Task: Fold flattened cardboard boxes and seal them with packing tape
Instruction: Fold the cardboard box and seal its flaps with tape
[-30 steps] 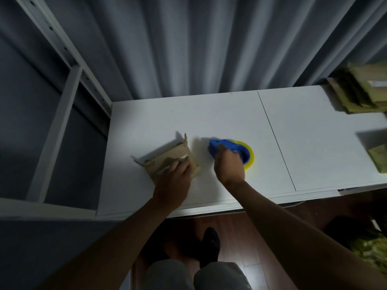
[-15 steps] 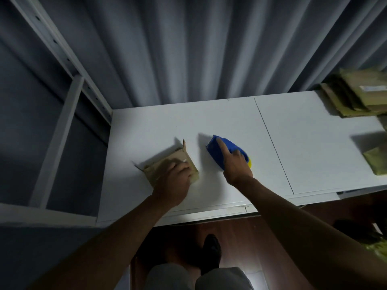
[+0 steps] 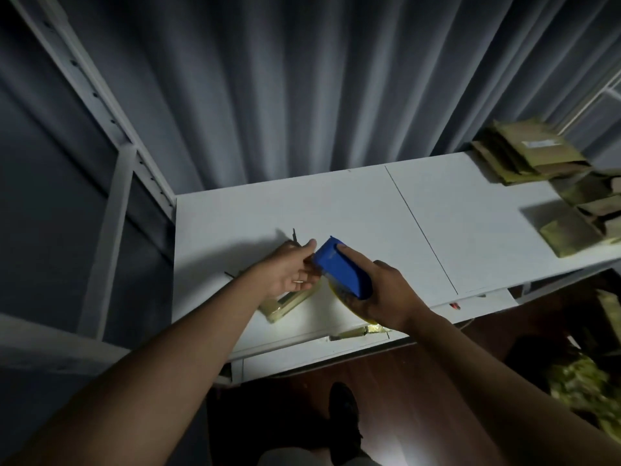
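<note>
My right hand [image 3: 386, 290] grips a blue tape dispenser [image 3: 339, 267] with a yellow-rimmed tape roll [image 3: 356, 309] and holds it above the white table [image 3: 336, 203]. Thumb and fingers of my left hand [image 3: 289, 270] close at the dispenser's toothed front end, where the tape comes out; the tape itself is too clear to make out. Under my left hand a small folded cardboard box [image 3: 289, 302] lies on the table near its front edge, mostly hidden, with flap edges sticking out behind it.
Flattened cardboard boxes are stacked at the table's far right [image 3: 527, 153], with more cardboard below them [image 3: 571, 235]. A white shelf frame [image 3: 114, 183] stands at the left and grey curtains hang behind. Greenish material [image 3: 584, 381] lies on the floor at the right.
My right hand has lifted the dispenser off the table and brought it left. My left hand has come off the box top and reached to the dispenser's front end.
</note>
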